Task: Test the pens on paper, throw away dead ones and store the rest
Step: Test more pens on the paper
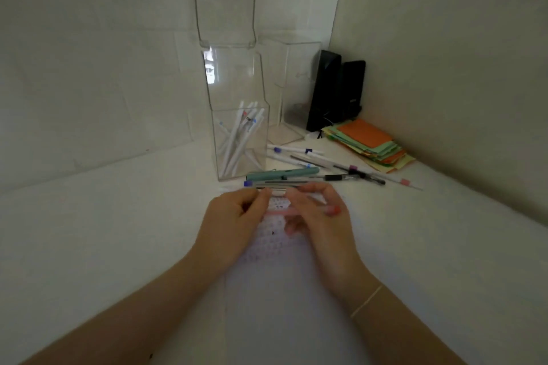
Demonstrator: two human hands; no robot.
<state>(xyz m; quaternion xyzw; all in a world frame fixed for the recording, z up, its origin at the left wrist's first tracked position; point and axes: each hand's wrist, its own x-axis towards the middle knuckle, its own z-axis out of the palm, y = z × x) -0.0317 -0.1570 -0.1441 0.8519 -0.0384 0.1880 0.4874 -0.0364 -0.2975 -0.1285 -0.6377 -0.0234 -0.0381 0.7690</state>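
Open tabletop (103,231) lower left; clear bin (241,139), loose pens (311,169) and paper stack (373,145) obstruct centre-right.

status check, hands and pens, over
Left hand and right hand both pinching a pink pen over the white paper sheet. Loose pens untested. Clear acrylic holder unobstructed.

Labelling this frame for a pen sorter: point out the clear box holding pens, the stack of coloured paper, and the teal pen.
clear box (237,115), head view, front wall.
stack of coloured paper (366,135), head view, orange top sheet.
teal pen (281,173), head view, barrel.
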